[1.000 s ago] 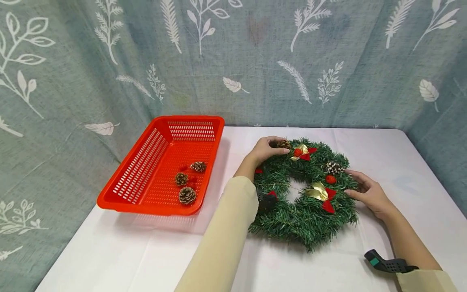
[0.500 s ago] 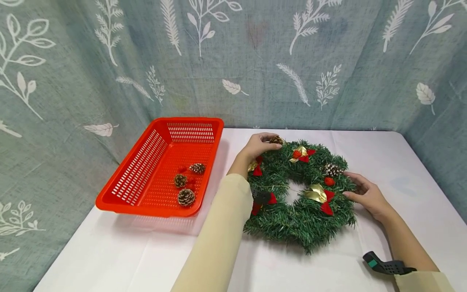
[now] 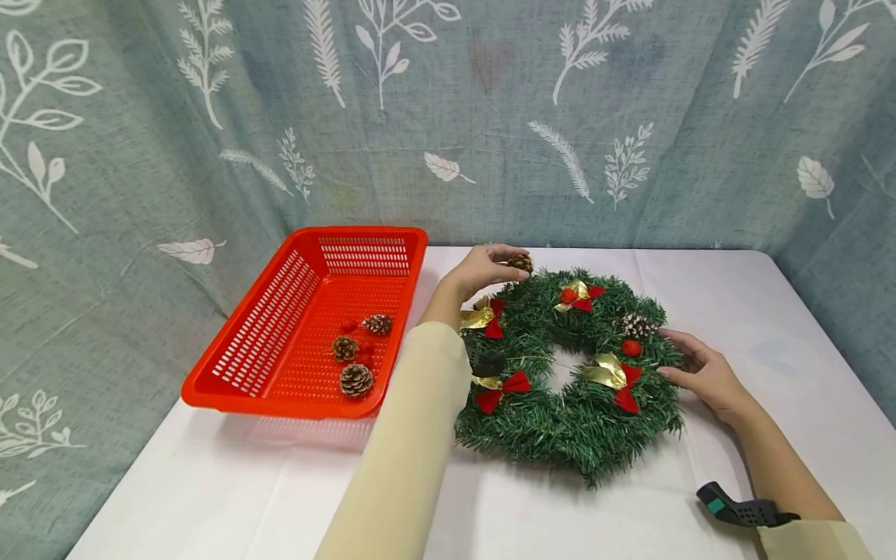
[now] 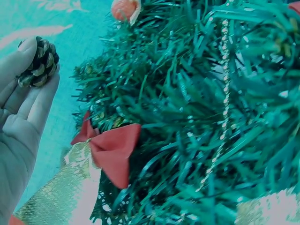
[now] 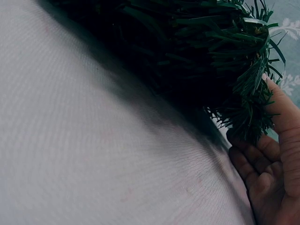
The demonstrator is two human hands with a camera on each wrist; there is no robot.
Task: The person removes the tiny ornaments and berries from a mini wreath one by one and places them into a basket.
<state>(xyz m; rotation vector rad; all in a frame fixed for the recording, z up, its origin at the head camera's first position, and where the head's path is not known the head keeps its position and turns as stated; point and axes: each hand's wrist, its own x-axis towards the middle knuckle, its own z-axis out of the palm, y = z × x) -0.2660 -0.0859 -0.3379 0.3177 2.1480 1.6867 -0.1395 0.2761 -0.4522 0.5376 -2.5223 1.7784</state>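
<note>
Between thumb and fingers, my left hand (image 3: 481, 271) pinches a brown pine cone (image 3: 521, 264) just off the far left edge of a green wreath (image 3: 574, 435). In the left wrist view the pine cone (image 4: 42, 63) sits at the fingertips, apart from the branches. At the wreath's right side, my right hand (image 3: 710, 379) holds the outer edge, and the right wrist view shows its thumb (image 5: 281, 110) against the greenery with the fingers curled below. Red-and-gold bows (image 3: 619, 377), a white-tipped pine cone (image 3: 637, 325) and red balls (image 3: 631, 348) decorate the wreath.
A red plastic basket (image 3: 266, 400) stands left of the wreath, holding several pine cones (image 3: 356, 379) and small red pieces. Behind the white-covered table (image 3: 518, 505) hangs a leaf-patterned curtain (image 3: 490, 155). A dark strap device (image 3: 745, 509) is on the right wrist.
My left hand has moved left and slightly away with the pine cone, from over the wreath to beyond its edge, uncovering the left bows. The right hand keeps its hold.
</note>
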